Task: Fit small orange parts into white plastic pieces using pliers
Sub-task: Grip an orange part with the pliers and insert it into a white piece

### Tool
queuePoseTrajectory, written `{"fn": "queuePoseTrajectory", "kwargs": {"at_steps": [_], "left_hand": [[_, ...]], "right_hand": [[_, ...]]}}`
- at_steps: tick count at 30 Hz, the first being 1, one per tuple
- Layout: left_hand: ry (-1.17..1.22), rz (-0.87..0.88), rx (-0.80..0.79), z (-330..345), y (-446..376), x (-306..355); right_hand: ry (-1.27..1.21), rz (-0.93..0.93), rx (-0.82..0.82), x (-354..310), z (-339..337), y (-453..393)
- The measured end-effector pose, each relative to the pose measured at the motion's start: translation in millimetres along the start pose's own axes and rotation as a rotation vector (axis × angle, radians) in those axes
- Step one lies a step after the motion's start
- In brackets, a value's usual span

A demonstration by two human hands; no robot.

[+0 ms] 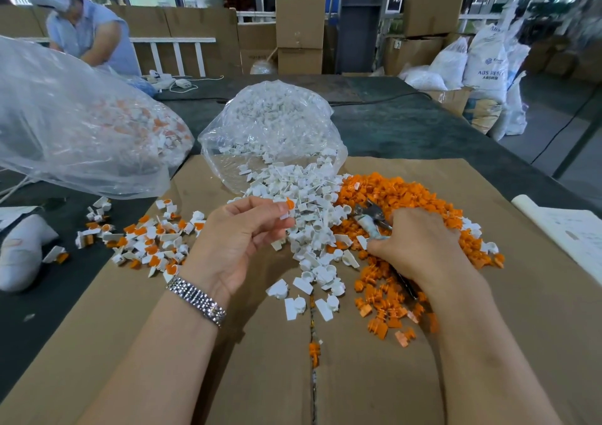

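We note the left hand (241, 239) pinching a white piece with orange part (288, 208) in its fingers above the white pile (309, 209). The right hand (413, 245) grips the pliers (371, 218), resting on the orange pile (407, 196) on the desk (423, 125).

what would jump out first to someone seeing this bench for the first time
Probably the bright heap of orange parts on the cardboard, right of a spill of white pieces from a clear bag. In front, the left hand pinches an assembled piece, and the right hand grips pliers.
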State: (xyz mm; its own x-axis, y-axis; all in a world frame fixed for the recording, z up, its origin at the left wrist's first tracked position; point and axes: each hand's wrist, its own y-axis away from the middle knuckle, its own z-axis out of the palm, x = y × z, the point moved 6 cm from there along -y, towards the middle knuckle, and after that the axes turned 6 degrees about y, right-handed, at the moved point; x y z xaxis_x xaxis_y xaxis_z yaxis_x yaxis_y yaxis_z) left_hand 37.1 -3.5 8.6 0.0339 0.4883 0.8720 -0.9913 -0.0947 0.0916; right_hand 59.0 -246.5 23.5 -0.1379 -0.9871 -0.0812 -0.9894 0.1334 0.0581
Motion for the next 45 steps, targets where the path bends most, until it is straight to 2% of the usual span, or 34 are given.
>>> {"fn": "queuePoseTrajectory", "kwargs": {"at_steps": [4,8,10,12,15,17,19,28,37,45], "left_hand": [[0.054,-0.019,0.009,-2,-2,-1],[0.117,-0.016,0.014,-2,-2,1],[0.122,-0.012,0.011,-2,-2,2],[0.124,-0.009,-0.001,-2,-4,2],[0.126,-0.009,-0.022,-1,-4,3],[0.108,-0.006,-0.035,-1,-3,4],[0.083,-0.003,-0.054,0,-3,4],[-0.024,-0.014,0.000,2,0,3],[-0.045,-0.057,0.006,-3,-2,-1],[-0.027,-0.059,-0.008,1,2,0]], "right_hand": [[-0.226,-0.022,0.071,0,-4,-1],[-0.658,-0.052,0.158,3,-25,7],[-0.787,-0.085,0.135,6,-34,12],[-0.895,-0.176,-0.051,-2,-34,18],[-1.125,-0.320,-0.464,-30,-23,34],[-1.037,-0.373,-0.553,-46,-16,43],[-0.948,-0.413,-0.560,-57,-14,50],[-0.758,-0.477,-0.488,-66,-13,57],[-0.600,-0.490,-0.331,-71,-10,57],[-0.554,-0.417,-0.305,-72,-6,55]]}}
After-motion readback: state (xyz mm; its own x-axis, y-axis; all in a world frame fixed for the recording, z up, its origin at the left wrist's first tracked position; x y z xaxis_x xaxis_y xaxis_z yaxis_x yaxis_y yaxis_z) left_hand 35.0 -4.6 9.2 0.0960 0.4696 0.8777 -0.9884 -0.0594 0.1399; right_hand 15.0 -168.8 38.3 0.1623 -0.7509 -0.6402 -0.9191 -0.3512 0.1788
